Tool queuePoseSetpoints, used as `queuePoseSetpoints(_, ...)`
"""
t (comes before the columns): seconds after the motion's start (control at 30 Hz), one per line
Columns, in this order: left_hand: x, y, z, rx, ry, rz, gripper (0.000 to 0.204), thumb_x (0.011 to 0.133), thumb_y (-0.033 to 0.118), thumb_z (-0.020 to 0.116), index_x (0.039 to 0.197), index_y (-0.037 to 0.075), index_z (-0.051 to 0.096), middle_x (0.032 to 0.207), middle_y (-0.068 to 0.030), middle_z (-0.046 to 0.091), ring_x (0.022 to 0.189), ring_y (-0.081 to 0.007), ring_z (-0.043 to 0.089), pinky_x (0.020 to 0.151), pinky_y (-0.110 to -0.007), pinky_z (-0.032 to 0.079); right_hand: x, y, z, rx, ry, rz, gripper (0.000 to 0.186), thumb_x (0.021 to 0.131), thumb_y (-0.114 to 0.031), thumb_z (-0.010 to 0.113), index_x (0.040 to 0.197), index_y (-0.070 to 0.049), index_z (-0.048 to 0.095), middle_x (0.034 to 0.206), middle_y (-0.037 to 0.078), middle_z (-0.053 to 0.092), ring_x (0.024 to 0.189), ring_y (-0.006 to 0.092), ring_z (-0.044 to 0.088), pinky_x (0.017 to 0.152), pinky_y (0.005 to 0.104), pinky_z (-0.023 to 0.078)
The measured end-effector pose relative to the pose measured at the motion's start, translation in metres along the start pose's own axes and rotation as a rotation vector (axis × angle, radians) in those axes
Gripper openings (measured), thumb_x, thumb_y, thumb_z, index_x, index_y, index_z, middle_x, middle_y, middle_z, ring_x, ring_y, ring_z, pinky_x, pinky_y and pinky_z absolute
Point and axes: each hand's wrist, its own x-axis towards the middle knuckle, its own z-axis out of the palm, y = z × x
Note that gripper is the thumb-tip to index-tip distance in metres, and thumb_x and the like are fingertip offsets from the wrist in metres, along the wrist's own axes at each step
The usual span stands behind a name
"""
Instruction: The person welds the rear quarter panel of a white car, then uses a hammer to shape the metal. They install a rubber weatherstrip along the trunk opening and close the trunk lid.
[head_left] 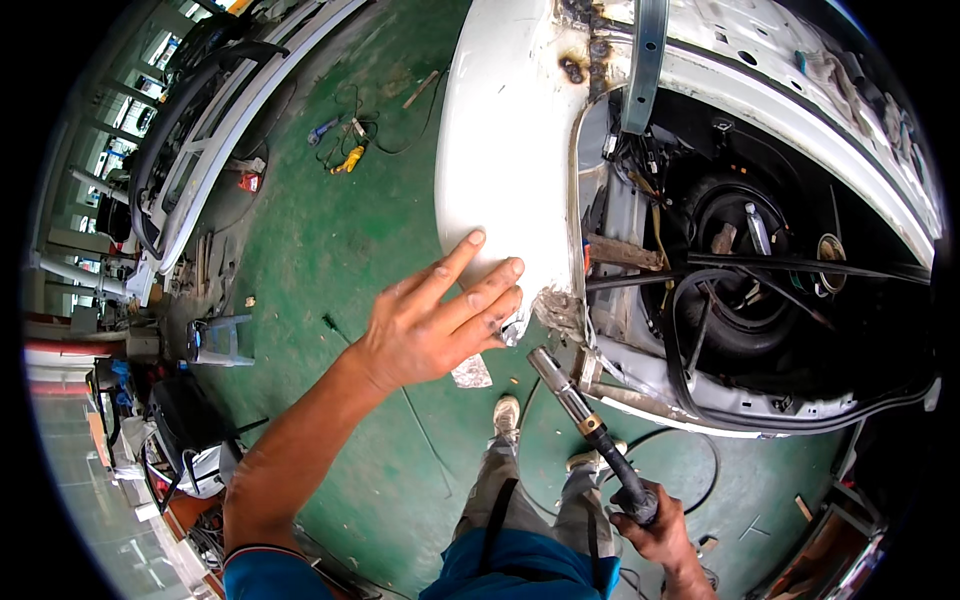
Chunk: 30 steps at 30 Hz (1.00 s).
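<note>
My left hand (436, 306) lies with its fingers spread at the lower end of a white car body panel (510, 150), the fingertips on its outer face. Close to those fingers the panel ends in torn, crumpled metal (558, 312). A welding torch (572, 398) is in my right hand (655, 528), which is closed around its dark handle. Its silver nozzle points up and left, just below the torn metal, and appears apart from it. A scrap of silvery sheet (472, 373) shows below my left hand; what holds it up is hidden.
To the right is the open boot with a spare wheel (740, 270), loose wires and a drooping black rubber seal (690, 370). A metal strip (645, 65) crosses its corner. On the green floor (330, 230) lie a yellow power tool (349, 160), cables and a small blue stool (222, 341).
</note>
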Motion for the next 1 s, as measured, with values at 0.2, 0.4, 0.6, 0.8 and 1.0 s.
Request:
queuePoseSetpoints(0.2, -0.002, -0.002, 0.002, -0.017, 0.010, 0.011, 0.044, 0.073, 0.039, 0.082, 0.110, 0.017, 0.078, 0.135, 0.0023, 0.069, 0.129, -0.0328, 0.063, 0.078, -0.030, 0.060, 0.005, -0.005, -0.001, -0.001, -0.006, 0.009, 0.056, 0.081, -0.013, 0.086, 0.126, 0.001, 0.057, 0.095, 0.017, 0.076, 0.079, 0.0274, 0.076, 0.072, 0.0367, 0.059)
queuePoseSetpoints(0.4, -0.001, -0.002, 0.001, -0.013, 0.019, 0.012, 0.041, 0.075, 0.040, 0.080, 0.108, 0.016, 0.078, 0.135, 0.0020, 0.069, 0.130, -0.0333, 0.063, 0.079, -0.030, 0.060, 0.009, -0.008, -0.002, -0.024, -0.007, -0.011, 0.053, 0.083, -0.012, 0.084, 0.126, 0.002, 0.057, 0.093, 0.016, 0.076, 0.077, 0.0258, 0.076, 0.071, 0.0355, 0.059)
queuePoseSetpoints(0.6, -0.001, -0.002, 0.000, 0.008, 0.004, 0.017, 0.040, 0.078, 0.041, 0.078, 0.109, 0.017, 0.078, 0.135, 0.0020, 0.069, 0.130, -0.0329, 0.063, 0.080, -0.030, 0.060, 0.014, -0.013, -0.003, -0.021, -0.014, -0.033, 0.053, 0.083, -0.013, 0.084, 0.126, 0.002, 0.057, 0.090, 0.015, 0.075, 0.074, 0.0250, 0.075, 0.069, 0.0350, 0.059)
queuePoseSetpoints(0.8, -0.002, -0.001, 0.002, 0.007, 0.010, 0.011, 0.041, 0.076, 0.041, 0.081, 0.109, 0.018, 0.078, 0.136, 0.0028, 0.069, 0.130, -0.0325, 0.063, 0.081, -0.029, 0.060, 0.015, -0.018, -0.003, -0.016, -0.014, 0.043, 0.051, 0.078, -0.008, 0.085, 0.120, 0.003, 0.059, 0.095, 0.011, 0.077, 0.080, 0.0155, 0.071, 0.075, 0.0310, 0.057)
queuePoseSetpoints(1.0, -0.002, -0.001, 0.003, -0.001, 0.020, 0.005, 0.041, 0.075, 0.040, 0.082, 0.109, 0.018, 0.078, 0.135, 0.0031, 0.069, 0.130, -0.0325, 0.063, 0.081, -0.029, 0.060, 0.018, -0.014, -0.003, -0.040, -0.018, -0.021, 0.052, 0.081, -0.010, 0.085, 0.123, 0.002, 0.058, 0.090, 0.014, 0.075, 0.076, 0.0224, 0.074, 0.071, 0.0340, 0.058)
